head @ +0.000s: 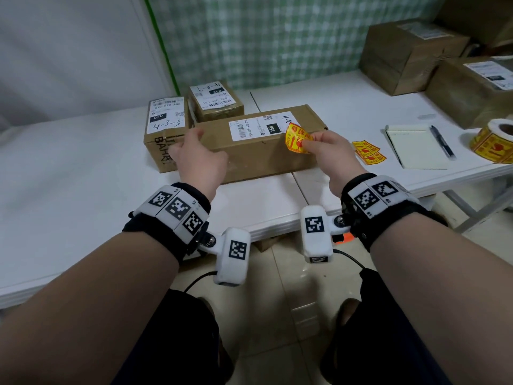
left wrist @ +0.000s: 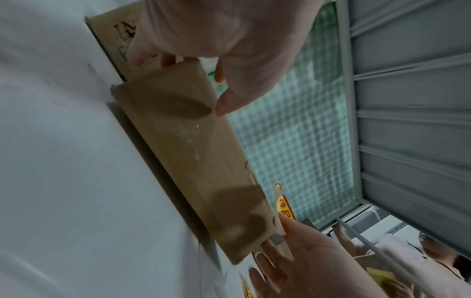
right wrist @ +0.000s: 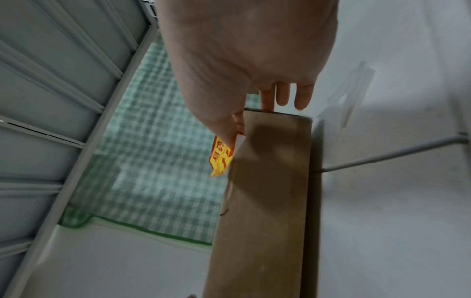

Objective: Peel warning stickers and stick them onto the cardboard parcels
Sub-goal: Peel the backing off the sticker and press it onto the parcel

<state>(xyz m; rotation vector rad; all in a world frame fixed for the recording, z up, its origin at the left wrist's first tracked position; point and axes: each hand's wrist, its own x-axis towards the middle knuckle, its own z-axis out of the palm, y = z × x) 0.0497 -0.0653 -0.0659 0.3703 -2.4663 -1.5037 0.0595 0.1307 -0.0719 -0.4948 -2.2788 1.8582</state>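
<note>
A long cardboard parcel (head: 261, 151) with a white shipping label lies across the middle of the white table (head: 83, 176). My right hand (head: 330, 151) pinches a curled yellow and red warning sticker (head: 298, 137) between thumb and forefinger, just over the parcel's top front edge near its right end. The right wrist view shows this sticker (right wrist: 220, 157) hanging beside the parcel (right wrist: 267, 191). My left hand (head: 194, 154) is at the parcel's left end. In the left wrist view its fingertips (left wrist: 142, 58) touch that end, and the thumb stays off the parcel (left wrist: 183, 151).
A roll of warning stickers (head: 497, 144) lies at the right table edge. Loose yellow stickers (head: 367, 152), a notepad (head: 416, 148) and a pen (head: 442, 141) lie right of the parcel. Two small labelled parcels (head: 166, 129) (head: 215, 102) stand behind it, with larger boxes (head: 410, 54) at the back right.
</note>
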